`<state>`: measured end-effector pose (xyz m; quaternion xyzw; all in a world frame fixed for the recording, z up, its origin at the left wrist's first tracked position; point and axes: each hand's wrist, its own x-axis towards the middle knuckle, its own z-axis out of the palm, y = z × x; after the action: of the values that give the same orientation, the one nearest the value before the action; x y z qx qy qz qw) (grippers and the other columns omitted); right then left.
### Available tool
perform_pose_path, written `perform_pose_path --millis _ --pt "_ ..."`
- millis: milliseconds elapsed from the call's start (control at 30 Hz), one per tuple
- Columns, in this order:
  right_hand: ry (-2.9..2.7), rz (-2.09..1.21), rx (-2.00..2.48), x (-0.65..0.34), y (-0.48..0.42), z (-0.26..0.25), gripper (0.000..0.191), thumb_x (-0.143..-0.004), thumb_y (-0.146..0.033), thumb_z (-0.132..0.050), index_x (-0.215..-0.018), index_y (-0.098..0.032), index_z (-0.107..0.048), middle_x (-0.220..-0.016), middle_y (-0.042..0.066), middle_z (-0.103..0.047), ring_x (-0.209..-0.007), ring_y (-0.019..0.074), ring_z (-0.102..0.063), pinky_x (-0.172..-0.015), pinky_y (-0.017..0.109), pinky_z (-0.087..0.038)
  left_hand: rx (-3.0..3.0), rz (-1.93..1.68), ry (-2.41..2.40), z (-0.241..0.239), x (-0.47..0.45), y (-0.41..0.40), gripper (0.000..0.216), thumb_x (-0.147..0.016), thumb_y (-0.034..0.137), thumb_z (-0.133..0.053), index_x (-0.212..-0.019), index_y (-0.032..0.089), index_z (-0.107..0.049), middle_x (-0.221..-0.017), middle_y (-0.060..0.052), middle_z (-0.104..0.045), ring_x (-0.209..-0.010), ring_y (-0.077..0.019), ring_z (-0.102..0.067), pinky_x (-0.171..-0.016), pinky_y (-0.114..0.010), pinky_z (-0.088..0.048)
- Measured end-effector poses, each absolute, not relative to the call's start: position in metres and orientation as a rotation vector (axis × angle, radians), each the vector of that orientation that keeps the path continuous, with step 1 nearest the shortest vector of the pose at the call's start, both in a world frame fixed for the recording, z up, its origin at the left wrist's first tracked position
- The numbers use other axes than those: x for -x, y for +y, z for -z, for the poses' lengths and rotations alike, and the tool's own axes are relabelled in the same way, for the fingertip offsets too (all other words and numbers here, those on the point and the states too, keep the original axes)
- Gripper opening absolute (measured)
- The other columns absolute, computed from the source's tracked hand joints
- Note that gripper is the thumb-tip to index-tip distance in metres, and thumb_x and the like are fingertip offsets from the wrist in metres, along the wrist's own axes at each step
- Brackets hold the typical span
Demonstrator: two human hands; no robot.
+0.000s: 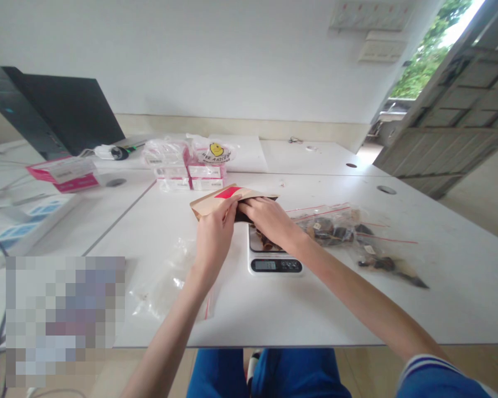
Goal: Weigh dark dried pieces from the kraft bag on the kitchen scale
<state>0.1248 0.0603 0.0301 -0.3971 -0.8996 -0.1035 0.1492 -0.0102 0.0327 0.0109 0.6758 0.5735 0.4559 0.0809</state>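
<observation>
A tan paper pouch [207,203] with a red patch and a dark opening is tilted above the table. My left hand [217,226] is closed on the near edge of its mouth, thumb and fingers pinching the paper. My right hand [268,218] reaches into the mouth from the right; its fingertips are hidden in the pouch. Below my right hand stands a white digital kitchen scale [252,266], its display too blurred to read. Brown curled dried pieces [266,241] lie on the scale's plate, partly covered by the hand.
Clear zip bags [332,232] with dark dried pieces lie right of the scale. Flattened clear bags [161,287] lie at the left front. Pink-and-white wrapped packs [191,166] stand behind, with a pink box [68,176] and a black computer case [62,113] farther left.
</observation>
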Motion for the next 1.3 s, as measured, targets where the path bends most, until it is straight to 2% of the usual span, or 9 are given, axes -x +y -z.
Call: perform_pose_path --millis 133,333,467,667,733,900,1000,1167,1300 --pt "-2.280 0.162 0.932 -0.140 0.045 -0.028 0.017 -0.089 -0.013 -0.047 -0.093 -0.017 -0.063 -0.094 0.005 -0.068 -0.093 0.0179 -0.060 -0.086 0.031 -0.046 -2.006 -1.372 1.693 -0.011 0.012 0.033 0.031 -0.090 0.029 -0.042 -0.110 0.024 -0.064 -0.097 -0.002 -0.071 -0.088 -0.0186 -0.065 -0.073 -0.025 -0.047" --pt "-1.909 -0.339 0.978 -0.164 0.037 -0.020 0.010 -0.083 -0.025 -0.059 -0.086 -0.020 -0.067 -0.083 0.001 -0.069 -0.057 0.0096 -0.053 -0.057 0.023 -0.045 -1.974 -1.348 1.713 -0.024 0.011 0.037 0.032 -0.090 0.029 -0.040 -0.111 0.024 -0.064 -0.102 -0.004 -0.070 -0.094 -0.0206 -0.064 -0.082 -0.029 -0.045" --pt "-1.855 -0.573 0.970 -0.169 0.039 -0.016 0.012 -0.080 -0.027 -0.062 -0.084 -0.019 -0.069 -0.080 0.002 -0.069 -0.054 0.0085 -0.048 -0.053 0.022 -0.041 -1.965 -1.330 1.754 -0.031 0.012 0.040 0.032 -0.090 0.028 -0.039 -0.109 0.023 -0.065 -0.098 -0.005 -0.071 -0.092 -0.0211 -0.065 -0.080 -0.028 -0.045" --pt "-1.934 -0.724 0.944 -0.169 0.036 -0.012 0.014 -0.080 -0.027 -0.062 -0.088 -0.019 -0.069 -0.084 0.002 -0.069 -0.061 0.0098 -0.054 -0.057 0.022 -0.043 -2.019 -1.331 1.860 -0.040 0.017 0.047 0.033 -0.089 0.030 -0.039 -0.107 0.024 -0.066 -0.095 -0.007 -0.072 -0.089 -0.0232 -0.065 -0.075 -0.028 -0.043" --pt "-2.109 -0.685 0.971 -0.168 0.039 -0.005 0.012 -0.082 -0.023 -0.060 -0.088 -0.020 -0.070 -0.082 0.002 -0.069 -0.065 0.0106 -0.057 -0.061 0.023 -0.044 -2.028 -1.358 1.863 -0.042 0.020 0.051 0.033 -0.089 0.029 -0.039 -0.105 0.023 -0.067 -0.095 -0.007 -0.072 -0.089 -0.0230 -0.065 -0.075 -0.027 -0.043" --pt "-2.566 -0.308 1.022 -0.161 0.053 0.010 0.019 -0.085 -0.011 -0.053 -0.084 -0.019 -0.070 -0.084 0.004 -0.069 -0.089 0.0174 -0.059 -0.087 0.035 -0.041 -2.020 -1.353 1.957 -0.051 0.029 0.056 0.033 -0.087 0.030 -0.040 -0.103 0.022 -0.068 -0.092 -0.008 -0.072 -0.087 -0.0241 -0.064 -0.072 -0.028 -0.042" --pt "-2.656 -0.197 1.046 -0.161 0.056 0.011 0.021 -0.085 -0.009 -0.050 -0.086 -0.018 -0.069 -0.087 0.005 -0.069 -0.090 0.0183 -0.059 -0.093 0.038 -0.038 -1.994 -1.343 1.990 -0.052 0.033 0.056 0.032 -0.087 0.031 -0.041 -0.103 0.022 -0.068 -0.090 -0.008 -0.072 -0.087 -0.0242 -0.064 -0.071 -0.027 -0.042" --pt "-2.550 -0.215 0.956 -0.182 0.056 0.005 0.021 -0.087 -0.012 -0.049 -0.091 -0.021 -0.068 -0.095 0.004 -0.067 -0.091 0.0164 -0.057 -0.089 0.034 -0.043 -1.917 -1.392 1.996 -0.042 0.037 0.049 0.031 -0.087 0.035 -0.041 -0.099 0.024 -0.067 -0.090 -0.007 -0.072 -0.087 -0.0238 -0.065 -0.070 -0.026 -0.043" --pt "-2.390 -0.219 1.059 -0.207 0.057 0.005 0.022 -0.086 -0.011 -0.049 -0.094 -0.020 -0.067 -0.093 0.006 -0.066 -0.092 0.0178 -0.058 -0.083 0.034 -0.047 -1.876 -1.422 1.921 -0.033 0.039 0.040 0.031 -0.088 0.037 -0.041 -0.101 0.026 -0.067 -0.087 -0.003 -0.072 -0.085 -0.0219 -0.066 -0.068 -0.025 -0.042"
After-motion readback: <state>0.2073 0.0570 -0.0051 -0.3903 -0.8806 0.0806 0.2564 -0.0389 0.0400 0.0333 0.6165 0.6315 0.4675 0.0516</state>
